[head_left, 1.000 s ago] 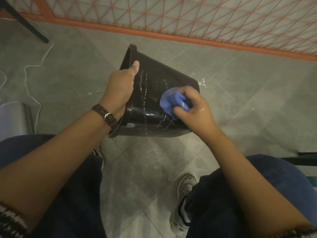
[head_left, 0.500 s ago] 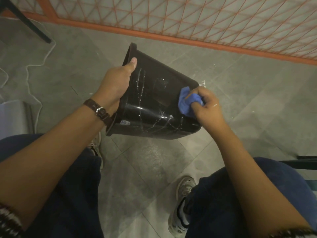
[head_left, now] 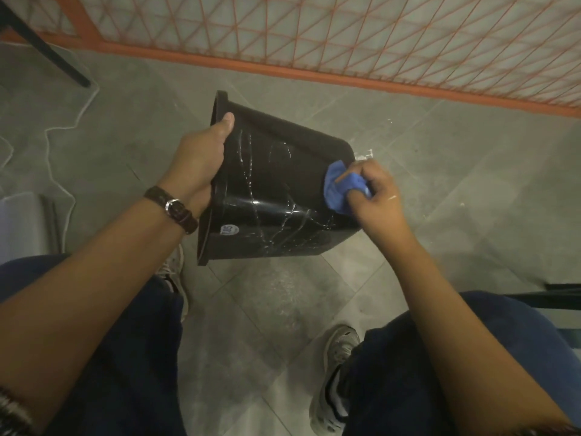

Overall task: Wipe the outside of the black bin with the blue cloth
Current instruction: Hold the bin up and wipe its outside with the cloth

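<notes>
I'm seeing the left hand (head_left: 201,158) gripping the black bin (head_left: 276,190) at its rim, tipped sideways above the tiled floor (head_left: 440,171). The right hand (head_left: 374,196) is clutching the blue cloth (head_left: 338,191) against the bin's base end, with an orange mesh fence (head_left: 345,36) standing behind.

The black bin (head_left: 276,190) is tipped on its side in mid-air above the floor, rim to the left, base to the right, its glossy wall streaked with wet white lines. The blue cloth (head_left: 339,190), bunched up, presses against the wall near the base.
</notes>
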`<move>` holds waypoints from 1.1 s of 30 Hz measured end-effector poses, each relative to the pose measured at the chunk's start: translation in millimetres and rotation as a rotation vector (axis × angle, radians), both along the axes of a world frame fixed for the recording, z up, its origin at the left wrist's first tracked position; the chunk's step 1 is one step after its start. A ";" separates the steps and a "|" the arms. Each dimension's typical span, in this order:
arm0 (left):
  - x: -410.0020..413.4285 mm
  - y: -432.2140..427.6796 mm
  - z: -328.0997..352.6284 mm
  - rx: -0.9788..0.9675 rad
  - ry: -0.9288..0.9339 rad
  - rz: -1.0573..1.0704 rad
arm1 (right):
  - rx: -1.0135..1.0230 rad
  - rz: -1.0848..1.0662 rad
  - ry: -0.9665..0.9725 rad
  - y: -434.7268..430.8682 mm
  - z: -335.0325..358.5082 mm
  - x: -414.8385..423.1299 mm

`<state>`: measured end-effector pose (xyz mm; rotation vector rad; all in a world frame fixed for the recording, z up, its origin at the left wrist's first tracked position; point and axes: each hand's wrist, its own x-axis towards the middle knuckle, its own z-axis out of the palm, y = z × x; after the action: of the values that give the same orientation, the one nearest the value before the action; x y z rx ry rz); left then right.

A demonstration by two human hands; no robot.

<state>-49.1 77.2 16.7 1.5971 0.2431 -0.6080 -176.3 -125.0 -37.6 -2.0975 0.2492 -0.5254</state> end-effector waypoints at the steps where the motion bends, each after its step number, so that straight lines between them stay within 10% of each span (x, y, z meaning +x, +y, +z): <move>1: -1.0 -1.6 0.6 -0.009 0.007 0.004 | -0.053 0.015 -0.020 3.7 -0.9 0.2; 7: -9.9 -9.3 -3.3 0.112 -0.005 0.014 | 0.085 0.347 -0.005 38.6 2.1 -5.7; 13: -12.2 -10.1 -1.5 0.111 0.040 -0.002 | 0.082 -0.189 0.134 10.0 -13.9 1.9; 19: -19.2 -16.8 -7.8 0.080 0.049 0.027 | 0.111 0.173 0.015 42.5 -3.5 -0.8; 25: -21.1 -15.1 -7.8 0.054 -0.002 -0.084 | -0.019 -0.147 0.040 19.8 -9.8 3.1; 33: -17.7 -11.2 -1.3 0.028 -0.179 -0.168 | -0.048 0.066 -0.128 16.3 8.0 4.8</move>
<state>-66.7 66.0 15.4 1.6995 -0.0161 -0.5882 -171.4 -108.7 -29.6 -2.1007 0.0944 -0.6290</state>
